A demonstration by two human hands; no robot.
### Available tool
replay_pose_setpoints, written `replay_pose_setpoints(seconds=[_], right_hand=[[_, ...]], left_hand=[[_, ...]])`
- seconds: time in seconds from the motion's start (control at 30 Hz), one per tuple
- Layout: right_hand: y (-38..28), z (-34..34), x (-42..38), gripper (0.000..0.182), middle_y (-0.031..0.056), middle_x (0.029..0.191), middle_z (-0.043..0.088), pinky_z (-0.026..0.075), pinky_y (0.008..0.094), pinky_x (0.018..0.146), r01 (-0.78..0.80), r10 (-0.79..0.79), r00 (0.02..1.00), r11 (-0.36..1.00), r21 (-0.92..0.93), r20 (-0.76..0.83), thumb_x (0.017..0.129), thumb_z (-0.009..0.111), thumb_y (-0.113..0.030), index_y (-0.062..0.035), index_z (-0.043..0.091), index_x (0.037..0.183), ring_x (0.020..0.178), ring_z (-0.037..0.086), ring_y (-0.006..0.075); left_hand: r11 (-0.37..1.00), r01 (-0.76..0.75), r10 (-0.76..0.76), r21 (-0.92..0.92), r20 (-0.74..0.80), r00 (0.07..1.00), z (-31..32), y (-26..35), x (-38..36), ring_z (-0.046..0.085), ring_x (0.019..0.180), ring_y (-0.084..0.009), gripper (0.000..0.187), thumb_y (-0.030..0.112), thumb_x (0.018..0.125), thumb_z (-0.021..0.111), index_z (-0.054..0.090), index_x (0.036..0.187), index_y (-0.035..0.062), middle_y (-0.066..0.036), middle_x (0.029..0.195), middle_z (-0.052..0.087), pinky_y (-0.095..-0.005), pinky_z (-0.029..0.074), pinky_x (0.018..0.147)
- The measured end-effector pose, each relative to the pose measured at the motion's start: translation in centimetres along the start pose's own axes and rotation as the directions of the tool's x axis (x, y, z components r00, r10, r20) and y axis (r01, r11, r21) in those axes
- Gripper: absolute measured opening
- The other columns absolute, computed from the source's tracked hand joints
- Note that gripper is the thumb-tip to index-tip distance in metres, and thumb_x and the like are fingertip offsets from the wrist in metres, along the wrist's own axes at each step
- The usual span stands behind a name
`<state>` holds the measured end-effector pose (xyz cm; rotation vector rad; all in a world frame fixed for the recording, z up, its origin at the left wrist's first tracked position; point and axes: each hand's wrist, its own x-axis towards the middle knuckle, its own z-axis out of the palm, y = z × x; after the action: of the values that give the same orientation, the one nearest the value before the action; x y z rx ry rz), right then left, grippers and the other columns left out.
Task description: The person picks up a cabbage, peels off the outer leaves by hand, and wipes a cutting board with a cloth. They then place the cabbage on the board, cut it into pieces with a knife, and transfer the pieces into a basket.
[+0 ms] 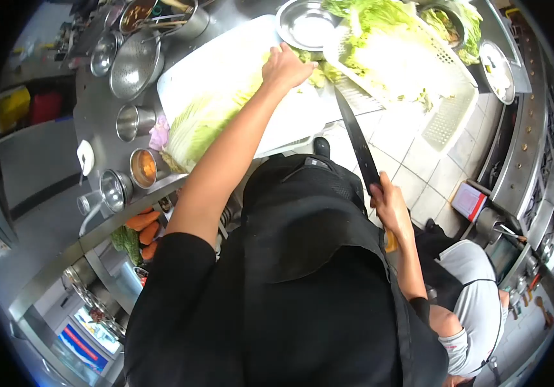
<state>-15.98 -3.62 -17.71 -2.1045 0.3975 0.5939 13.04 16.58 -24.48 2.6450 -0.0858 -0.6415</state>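
Note:
My right hand point(389, 201) is closed round the handle of a large kitchen knife point(357, 138). Its long dark blade points up toward the cutting board, over the tiled floor. At the far right part of the white cutting board point(190, 68), my left hand point(284, 68) has its fingers curled over green leaf pieces point(319, 76); the fingertips are partly hidden. Napa cabbage point(193, 129) lies along the board's left side, below my left forearm. Close to the left hand stands a white perforated basket point(447, 122) with leafy greens point(380, 55) in it.
A steel bowl point(308, 24) stands behind the board. To the left are a colander point(136, 68), a steel cup point(135, 122) and a pot with orange pieces point(143, 168). Another person point(473, 290) in a grey top is close by on the right. A stove line point(528, 148) runs beyond.

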Motion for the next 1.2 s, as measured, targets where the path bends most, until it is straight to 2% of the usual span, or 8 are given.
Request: replay_pose_setpoints(seconds=[0.2,0.23,0.3,0.67,0.73,0.93,1.1,1.2], right_hand=[[5.0,-1.1,-4.1,0.018,0.0233,0.068,0.058,0.046,0.0418,0.061,-0.224,0.214,0.974,0.952,0.208,0.068,0.088,0.047,-0.011,0.0020,0.044,0.100,0.066,0.060,0.0383],[6.2,-0.4,-4.0,0.013,0.0128,0.057,0.053,0.041,0.0312,0.051,-0.155,0.158,0.987,0.966,0.208,0.000,0.092,0.049,-0.007,0.0001,0.039,0.089,0.053,0.055,0.0187],[7.5,-1.0,-3.9,0.013,0.0152,0.058,0.054,0.042,0.0336,0.053,-0.133,0.134,0.991,0.977,0.164,0.009,0.091,0.049,-0.008,0.0005,0.039,0.089,0.053,0.056,0.0214],[7.6,-4.2,0.2,0.017,0.0297,0.067,0.052,0.039,0.0486,0.061,0.048,-0.048,0.993,0.999,-0.004,0.108,0.087,0.052,-0.006,0.0012,0.038,0.092,0.073,0.052,0.0489],[8.3,-4.4,0.5,0.016,0.0300,0.068,0.052,0.039,0.0488,0.061,0.104,-0.104,0.988,0.995,0.009,0.114,0.087,0.052,-0.006,0.0008,0.038,0.091,0.073,0.052,0.0490],[6.6,-5.7,2.2,0.013,0.0272,0.063,0.051,0.039,0.0467,0.057,0.222,-0.204,0.963,0.971,-0.088,0.179,0.087,0.051,-0.005,0.0007,0.039,0.090,0.065,0.051,0.0472],[4.0,-6.3,3.1,0.012,0.0248,0.063,0.052,0.040,0.0439,0.057,0.196,-0.151,0.962,0.962,-0.190,0.226,0.087,0.051,-0.005,0.0009,0.041,0.091,0.063,0.051,0.0441],[2.3,-5.8,3.2,0.014,0.0270,0.066,0.054,0.041,0.0452,0.059,0.196,-0.150,0.961,0.962,-0.189,0.233,0.087,0.051,-0.005,0.0016,0.043,0.095,0.068,0.054,0.0460]], left_hand=[[0.984,-0.076,0.121,0.162,-0.291,0.949,4.4,2.5,-0.4,0.052,0.102,-0.0350,0.073,0.045,0.073,0.068,0.044,0.117,-0.0081,-0.019,0.116,0.043,-0.0419,0.045,0.084],[0.981,-0.074,0.129,0.180,-0.318,0.939,4.8,3.2,-0.9,0.051,0.104,-0.0358,0.065,0.038,0.072,0.068,0.047,0.115,-0.0072,-0.019,0.117,0.042,-0.0424,0.045,0.085],[0.982,-0.169,0.190,0.087,-0.521,0.832,6.0,4.6,-1.7,0.054,0.097,-0.0390,0.043,0.016,0.069,0.066,0.055,0.106,-0.0025,-0.021,0.109,0.050,-0.0442,0.046,0.082],[0.911,-0.344,0.411,0.226,-0.445,0.795,3.2,0.7,-0.4,0.064,0.082,-0.0338,0.032,0.007,0.071,0.065,0.058,0.100,-0.0034,-0.021,0.092,0.064,-0.0405,0.051,0.074],[0.884,-0.352,0.068,-0.306,-0.661,0.747,0.4,-0.3,-1.7,0.065,0.076,-0.0229,0.029,0.004,0.073,0.066,0.060,0.100,-0.0040,-0.017,0.090,0.066,-0.0333,0.052,0.070],[0.600,-0.562,0.236,-0.570,-0.545,0.805,-5.2,12.6,-3.4,0.059,0.064,-0.0110,0.020,-0.002,0.073,0.068,0.061,0.091,-0.0001,-0.006,0.084,0.063,-0.0249,0.050,0.059],[0.873,-0.423,0.403,-0.242,-0.129,0.906,0.5,19.3,-1.4,0.042,0.121,-0.0452,0.105,0.052,0.061,0.076,0.025,0.143,0.0133,-0.033,0.142,0.022,-0.0426,0.040,0.100],[0.739,-0.639,0.606,-0.212,-0.206,0.768,-4.4,14.5,-9.3,0.043,0.124,-0.0362,0.097,0.044,0.065,0.076,0.027,0.142,0.0116,-0.023,0.145,0.026,-0.0408,0.037,0.102]])
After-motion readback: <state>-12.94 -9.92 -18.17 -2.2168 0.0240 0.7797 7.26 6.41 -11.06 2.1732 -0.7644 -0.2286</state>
